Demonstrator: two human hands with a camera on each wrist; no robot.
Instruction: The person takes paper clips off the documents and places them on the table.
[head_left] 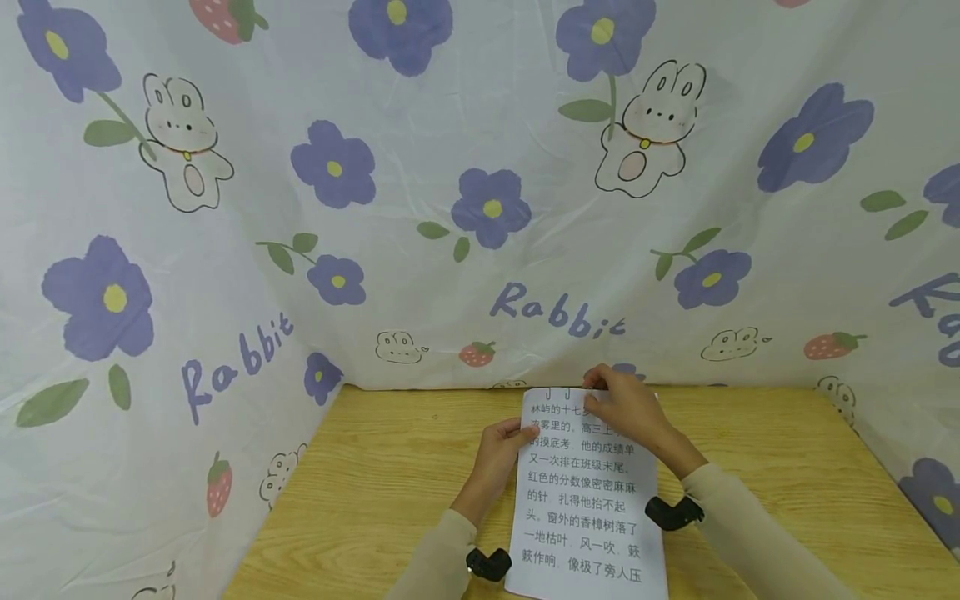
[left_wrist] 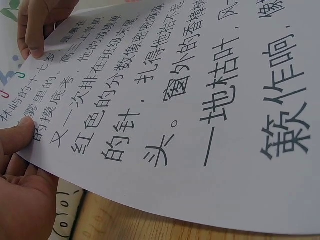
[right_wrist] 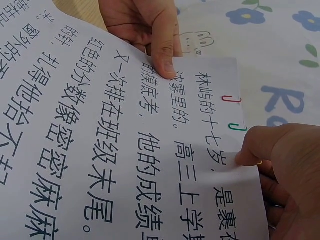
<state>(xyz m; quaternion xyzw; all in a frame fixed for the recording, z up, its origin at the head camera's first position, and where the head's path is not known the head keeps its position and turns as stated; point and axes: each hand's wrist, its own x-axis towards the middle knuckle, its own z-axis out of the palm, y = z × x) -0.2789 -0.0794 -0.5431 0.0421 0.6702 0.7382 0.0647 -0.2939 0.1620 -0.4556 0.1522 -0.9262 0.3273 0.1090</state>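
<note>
A sheet of white paper (head_left: 588, 521) with large printed Chinese text stands tilted over the table in the head view. My left hand (head_left: 495, 454) grips its left edge near the top, thumb on the printed face and fingers behind. At the top edge sit a red paper clip (right_wrist: 231, 98) and a green paper clip (right_wrist: 237, 127). Farther along that edge my right hand (head_left: 628, 410) pinches a yellow paper clip (right_wrist: 259, 162) against the paper, with its thumb in front and fingers behind. Only a small yellow bit shows; the thumb hides the rest.
Under the paper is a wood-grain table (head_left: 390, 500). A white cloth (head_left: 420, 250) printed with purple flowers, rabbits and strawberries hangs along the table's back and sides. Each wrist wears a black camera mount, such as the right one (head_left: 675, 512).
</note>
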